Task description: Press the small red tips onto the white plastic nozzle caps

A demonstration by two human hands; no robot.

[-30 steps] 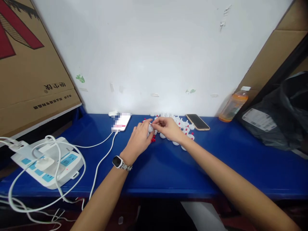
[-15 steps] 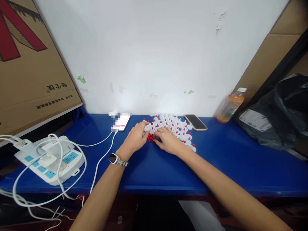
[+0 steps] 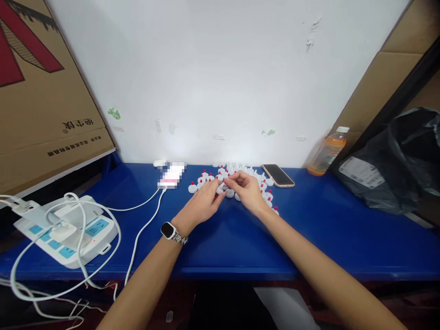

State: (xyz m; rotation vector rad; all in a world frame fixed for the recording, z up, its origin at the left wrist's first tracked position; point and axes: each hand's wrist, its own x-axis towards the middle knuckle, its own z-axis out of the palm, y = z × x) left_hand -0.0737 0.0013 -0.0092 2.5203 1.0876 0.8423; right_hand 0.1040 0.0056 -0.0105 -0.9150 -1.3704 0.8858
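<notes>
My left hand (image 3: 202, 202) is closed on a white nozzle cap (image 3: 221, 188), a round plastic cap with a narrow spout, held tilted just above the table. The fingertips of my right hand (image 3: 248, 189) meet at the end of its spout, pinching a small red tip cap that the fingers mostly hide. Around both hands stand many similar white caps, most with red tips; one such cap (image 3: 193, 188) sits at the left edge of the group. Toward the wall, several white caps show no red tip.
On the blue table (image 3: 233, 247) a dark phone (image 3: 278, 175) lies right of the caps, and a lit phone (image 3: 172, 175) charges at left. A power strip (image 3: 68, 233) with looping white cables, an orange drink bottle (image 3: 326, 153) and a black plastic bag (image 3: 385, 165) stand farther out.
My right hand has risen from the loose red pieces to the spout of the cap in my left hand. The red pile no longer shows. A red-tipped cap now shows at the group's left edge.
</notes>
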